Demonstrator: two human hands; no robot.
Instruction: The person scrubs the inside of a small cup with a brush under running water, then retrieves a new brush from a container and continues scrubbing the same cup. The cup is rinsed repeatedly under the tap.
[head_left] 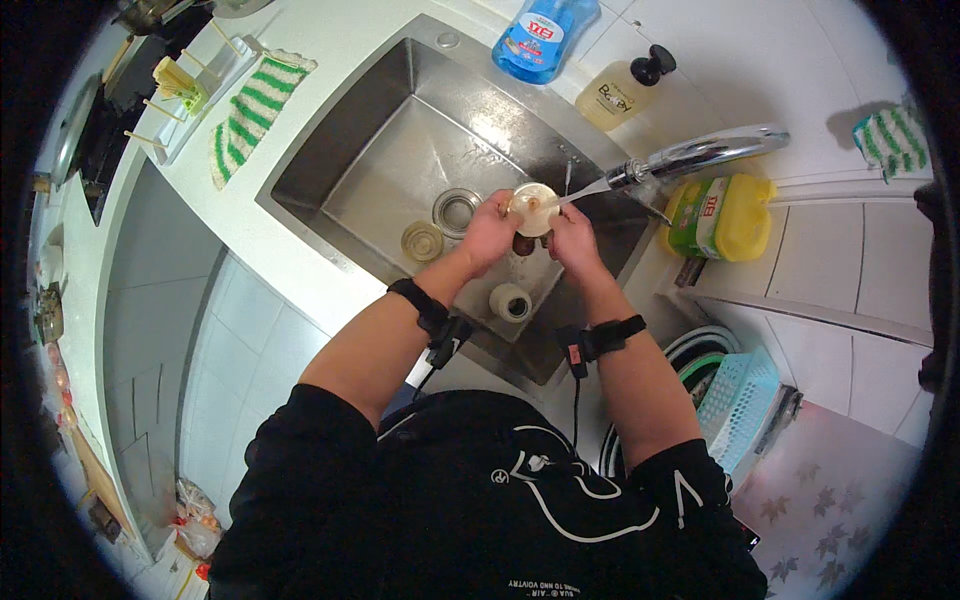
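Both my hands are over the steel sink (350, 165), holding a small round whitish dish (533, 212) between them. My left hand (487, 238) grips its left side and my right hand (575, 242) its right side. Water from the chrome faucet (690, 155) runs into the dish. A brown spot shows inside it. Just below the dish is a dark reddish-brown thing (523, 244) I cannot make out. On the sink floor, a small round glass-like dish (422, 241) sits left of the drain (458, 212), and a small white jar (511, 302) lies nearer to me, tilted.
Behind the sink stand a blue detergent bottle (541, 40) and a pump bottle (622, 90). A yellow jug (722, 217) is at the right. A green-striped cloth (258, 108) lies on the left counter, and a light blue basket (738, 405) stands low at the right.
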